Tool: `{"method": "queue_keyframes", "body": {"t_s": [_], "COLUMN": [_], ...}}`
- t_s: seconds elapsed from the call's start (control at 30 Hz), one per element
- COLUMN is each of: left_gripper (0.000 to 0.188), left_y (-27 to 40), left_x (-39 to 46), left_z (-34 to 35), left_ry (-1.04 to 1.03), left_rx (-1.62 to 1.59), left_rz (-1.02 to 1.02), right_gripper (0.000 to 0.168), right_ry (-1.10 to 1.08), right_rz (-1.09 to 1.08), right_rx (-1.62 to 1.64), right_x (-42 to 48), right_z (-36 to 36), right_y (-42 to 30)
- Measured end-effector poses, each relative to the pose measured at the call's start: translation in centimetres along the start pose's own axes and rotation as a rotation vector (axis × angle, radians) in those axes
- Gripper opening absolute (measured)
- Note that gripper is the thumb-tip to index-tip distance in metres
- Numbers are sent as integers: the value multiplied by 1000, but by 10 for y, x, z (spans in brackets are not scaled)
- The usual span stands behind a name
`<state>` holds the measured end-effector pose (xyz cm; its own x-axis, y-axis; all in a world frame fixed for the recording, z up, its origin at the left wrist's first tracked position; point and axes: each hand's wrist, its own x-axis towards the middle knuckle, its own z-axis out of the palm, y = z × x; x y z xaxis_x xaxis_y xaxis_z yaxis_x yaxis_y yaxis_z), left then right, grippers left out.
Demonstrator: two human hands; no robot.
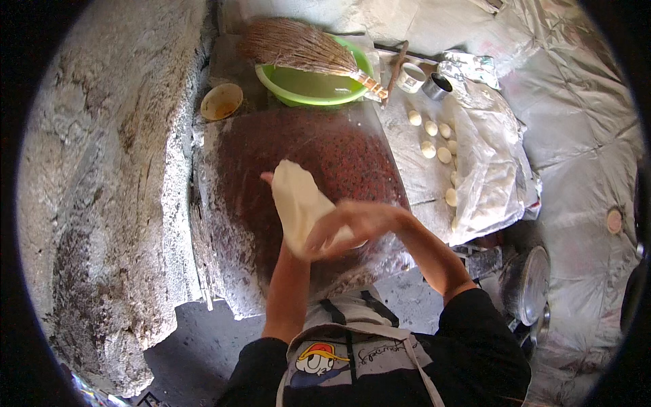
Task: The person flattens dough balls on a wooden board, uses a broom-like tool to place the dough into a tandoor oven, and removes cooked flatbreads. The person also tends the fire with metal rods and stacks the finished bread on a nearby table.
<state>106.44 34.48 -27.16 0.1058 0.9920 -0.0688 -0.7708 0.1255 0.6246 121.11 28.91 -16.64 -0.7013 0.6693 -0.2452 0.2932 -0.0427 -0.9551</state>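
Note:
A thin, flattened sheet of pale dough (300, 198) is held up above the dark red speckled stone slab (356, 152). My left hand (267, 177) is beneath it, supporting it; the dough hides most of that hand and only a fingertip shows past the left edge. Across the sheet's lower right part lies my right hand (356, 224), blurred, with its fingers curled over the dough. A bit of dough shows between its thumb and fingers.
Several round dough balls (428, 149) rest right of the slab, some under a plastic sheet (485, 178). Behind stand a green basin (305, 91) with a straw broom (305, 48) across it, a bowl (222, 102), two cups (411, 78) and a wooden stick (395, 74). A rough wall (117, 152) borders the left.

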Motion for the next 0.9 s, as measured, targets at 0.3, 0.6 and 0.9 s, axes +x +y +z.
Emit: {"method": "queue_keyframes", "body": {"t_s": [0.3, 0.6, 0.9], "left_gripper": [44, 33, 59], "left_y": [43, 109, 125], "left_x": [-103, -141, -87], "left_z": [117, 191, 157], "left_ry": [191, 683, 326], "left_rx": [55, 1330, 349], "left_rz": [350, 618, 642], "right_gripper": [59, 18, 19], "right_ry": [1108, 540, 840], "right_rz": [64, 328, 452], "right_rx": [-905, -39, -100], "right_x": [88, 91, -150], "right_z": [-273, -304, 0], "right_y": [121, 115, 145]}}
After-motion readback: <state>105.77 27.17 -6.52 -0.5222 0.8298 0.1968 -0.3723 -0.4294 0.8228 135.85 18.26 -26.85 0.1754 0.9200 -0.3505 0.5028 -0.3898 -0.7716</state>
